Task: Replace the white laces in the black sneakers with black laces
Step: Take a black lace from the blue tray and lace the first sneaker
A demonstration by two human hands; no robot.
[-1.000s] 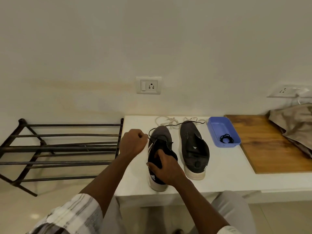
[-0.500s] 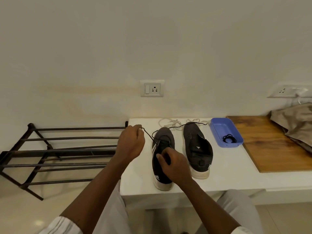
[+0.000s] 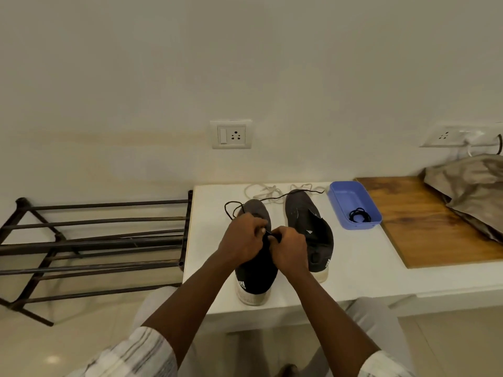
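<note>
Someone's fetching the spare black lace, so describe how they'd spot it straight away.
On the white table below the wall socket, a blue tray sits at the back right. The spare black lace lies in the tray's near end. It is a tight coil, while the other black lace trails off the left sneaker and the white laces lie loose behind.

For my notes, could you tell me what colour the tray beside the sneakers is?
The tray is light blue, clearest in the head view.
</note>
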